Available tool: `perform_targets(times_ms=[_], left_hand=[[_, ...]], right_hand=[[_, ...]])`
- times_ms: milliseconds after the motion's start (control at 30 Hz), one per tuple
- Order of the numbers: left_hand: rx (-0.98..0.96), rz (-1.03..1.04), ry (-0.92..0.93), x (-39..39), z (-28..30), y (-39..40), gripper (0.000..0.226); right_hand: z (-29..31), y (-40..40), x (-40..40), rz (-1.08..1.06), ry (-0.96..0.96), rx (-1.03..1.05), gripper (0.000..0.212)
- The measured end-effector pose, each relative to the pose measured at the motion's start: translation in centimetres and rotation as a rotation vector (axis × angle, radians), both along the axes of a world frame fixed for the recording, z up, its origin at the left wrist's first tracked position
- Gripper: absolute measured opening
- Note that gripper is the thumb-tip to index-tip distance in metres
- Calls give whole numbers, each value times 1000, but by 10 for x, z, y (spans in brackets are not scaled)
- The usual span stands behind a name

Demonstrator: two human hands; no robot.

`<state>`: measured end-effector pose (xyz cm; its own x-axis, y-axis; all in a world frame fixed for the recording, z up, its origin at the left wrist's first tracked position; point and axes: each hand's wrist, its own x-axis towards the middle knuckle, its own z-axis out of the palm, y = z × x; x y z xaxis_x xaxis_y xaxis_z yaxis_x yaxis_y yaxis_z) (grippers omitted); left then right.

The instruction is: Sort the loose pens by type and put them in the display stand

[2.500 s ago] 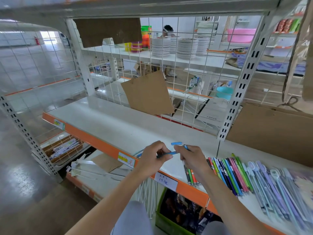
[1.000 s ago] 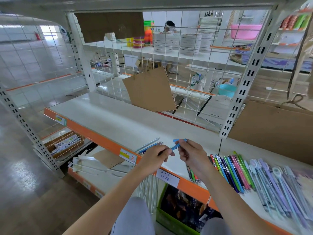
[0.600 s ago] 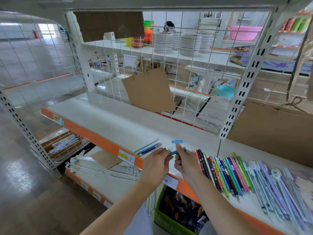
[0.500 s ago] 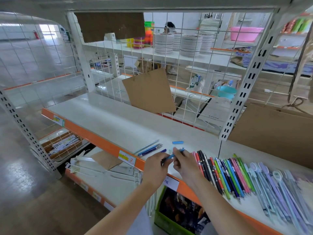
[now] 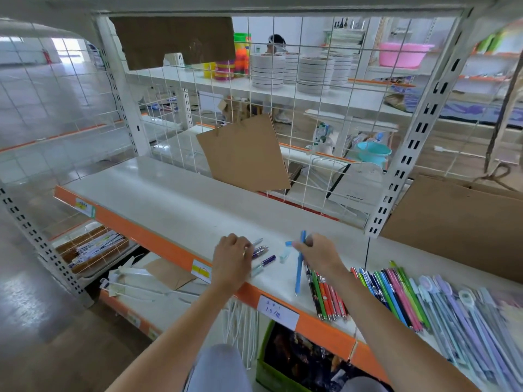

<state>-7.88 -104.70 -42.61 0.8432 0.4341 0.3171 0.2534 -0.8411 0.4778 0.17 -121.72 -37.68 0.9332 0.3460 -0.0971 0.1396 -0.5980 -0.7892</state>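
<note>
Blue pen [image 5: 299, 264] is pinched near its upper end by the right hand [image 5: 318, 251], hanging tip-down above the shelf [image 5: 175, 202] front edge. Two small caps [image 5: 285, 251] lie just beside it. Left hand [image 5: 232, 256] rests curled over the loose pens [image 5: 261, 251] — whether it grips one cannot be told. Sorted rows [image 5: 396, 295] lie to the right. Risk: the slim barrel slips from so high a pinch — or rolls off the lipless edge.
</note>
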Motion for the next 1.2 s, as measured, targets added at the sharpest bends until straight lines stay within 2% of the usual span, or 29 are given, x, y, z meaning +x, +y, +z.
perform_targets(times_ms=[100,167,267,333,400,467,633,700,733,800,867,1033,1100,1167,1200], left_hand=[[53,14,107,4,-9,7,26],[76,1,122,3,-16,4,28],[103,22,116,3,-22,2,29],[97,26,109,6,-23,4,26],[82,26,117,8,-24,5,23],[62,23,136,9,-23,6,21],[40,17,153,10,-20,5,19],[44,14,149,10,-20,5,18],[45,13,150,10,-19,4,18],[48,9,153,9,-18,4,19],[52,-3,162,7,-16,3,20],[-48,-13,159,5,-8,3,19],[-199,0,-1,4,-1,4,15],[-301,-76,-165,-1,11,-2,11],[-336,-130,-188,-5,20,-8,10]], right_hand=[[-21,1,3,134,-33,-313,35],[-28,2,4,148,-89,-466,24],[-27,5,11,118,-163,-473,29],[-26,10,22,88,-227,-480,20],[-29,16,36,91,-264,-512,25],[-35,21,48,136,-272,-519,28],[-38,23,55,153,-237,-512,16],[-31,19,45,105,-238,-420,16],[-28,15,36,77,-194,-298,14],[-25,7,11,16,27,63,12],[-27,1,-16,-7,233,288,14],[-30,-8,-49,-56,268,382,5],[-21,-13,-49,-69,281,419,4],[-10,-23,-50,-80,273,460,5],[-5,-27,-50,-89,271,502,8]])
